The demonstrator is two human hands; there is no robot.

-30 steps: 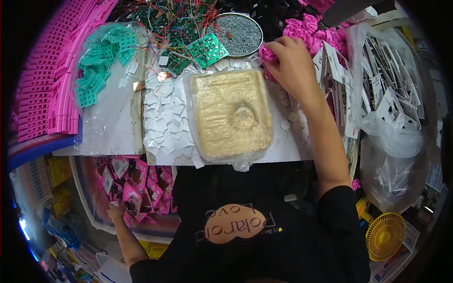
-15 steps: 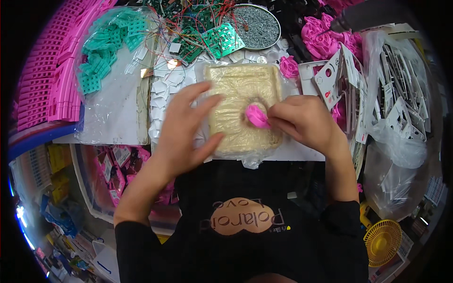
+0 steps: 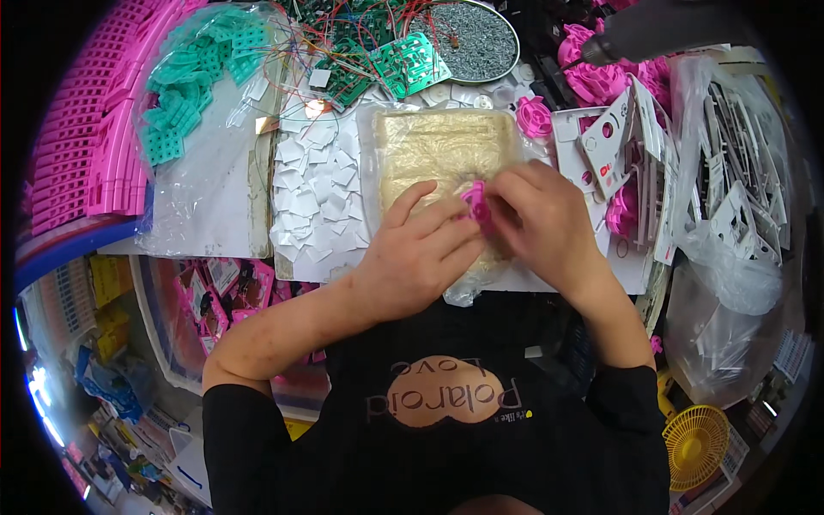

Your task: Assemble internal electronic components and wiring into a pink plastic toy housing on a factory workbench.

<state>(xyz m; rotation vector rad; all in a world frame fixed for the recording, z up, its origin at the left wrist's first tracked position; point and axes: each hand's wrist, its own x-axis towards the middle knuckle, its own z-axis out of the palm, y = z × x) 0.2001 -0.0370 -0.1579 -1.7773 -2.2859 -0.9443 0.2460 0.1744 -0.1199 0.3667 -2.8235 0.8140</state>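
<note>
Our right grip pinches a pink piece. Whether our left grip, beside it, holds on, we can't tell.

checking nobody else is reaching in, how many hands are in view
2: the left hand and, across from it, the right hand, both by a small pink piece over the yellowish wrapped block. No other hand shows.

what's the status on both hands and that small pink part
Left hand and right hand at small pink part, exact grip unclear. Part over wrapped tan block, partly hidden by hands. No obstruction seen between them.
</note>
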